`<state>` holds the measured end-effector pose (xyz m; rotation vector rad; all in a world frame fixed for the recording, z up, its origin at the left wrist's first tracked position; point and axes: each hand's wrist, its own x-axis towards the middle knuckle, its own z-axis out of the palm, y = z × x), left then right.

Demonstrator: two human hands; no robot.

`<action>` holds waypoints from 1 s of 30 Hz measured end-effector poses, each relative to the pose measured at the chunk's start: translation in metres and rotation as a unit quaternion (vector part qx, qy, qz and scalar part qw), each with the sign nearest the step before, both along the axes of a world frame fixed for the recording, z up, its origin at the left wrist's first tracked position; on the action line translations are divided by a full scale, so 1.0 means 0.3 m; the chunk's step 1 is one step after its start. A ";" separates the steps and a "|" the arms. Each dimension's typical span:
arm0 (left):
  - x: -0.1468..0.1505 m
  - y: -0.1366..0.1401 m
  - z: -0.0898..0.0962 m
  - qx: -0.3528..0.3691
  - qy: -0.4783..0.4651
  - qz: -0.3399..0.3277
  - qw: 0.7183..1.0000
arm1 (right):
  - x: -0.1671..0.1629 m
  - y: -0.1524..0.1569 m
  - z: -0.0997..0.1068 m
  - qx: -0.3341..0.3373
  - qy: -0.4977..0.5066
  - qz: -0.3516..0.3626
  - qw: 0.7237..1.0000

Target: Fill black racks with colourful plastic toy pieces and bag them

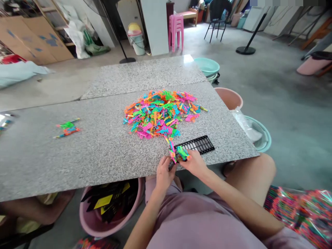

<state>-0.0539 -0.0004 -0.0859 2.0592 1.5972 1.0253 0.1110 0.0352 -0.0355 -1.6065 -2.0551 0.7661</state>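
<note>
Right hand (195, 163) curled round a green-and-blue plastic piece (182, 153), fingers closed on it; left hand (164, 171), just beside it on the left, has its fingertips bent in and seems to pinch the low end of a pink-and-yellow piece (172, 150), exact contact partly hidden; both pieces sit at the fingertips, over the near edge of the stone table (103, 155); black gridded frame (206, 144) lies flat just beyond the right hand and out to its right, its near end partly covered; pile of bright pieces (160, 114) beyond both hands, small group of pieces (67, 128) well off to the left of the left hand.

Handling, as a judgement: light pinch, since thin plastic parts probably bend or snag; best to keep the left hand steady and let the right do the turning; pieces brought a little further in over the table would be safer if dropped; wrist kept off the frame so it doesn't slide.

Writing: no brand or word readable; yellow patches (103, 201) on dark packs in the pink basin (83, 214), below the left hand and to its left, may be labels, too blurred; blue marks on the cardboard (52, 39), far beyond the left hand, also illegible.
</note>
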 end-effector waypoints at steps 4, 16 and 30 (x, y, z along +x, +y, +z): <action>-0.004 0.002 -0.007 -0.004 -0.005 -0.002 1.000 | -0.003 0.001 0.010 -0.019 -0.037 0.013 0.999; -0.009 0.008 -0.002 -0.024 -0.010 -0.005 1.000 | -0.036 -0.003 0.017 -0.053 -0.116 0.080 0.989; -0.015 0.017 0.042 -0.020 -0.001 -0.011 1.000 | -0.044 -0.002 0.020 -0.090 -0.115 0.105 0.984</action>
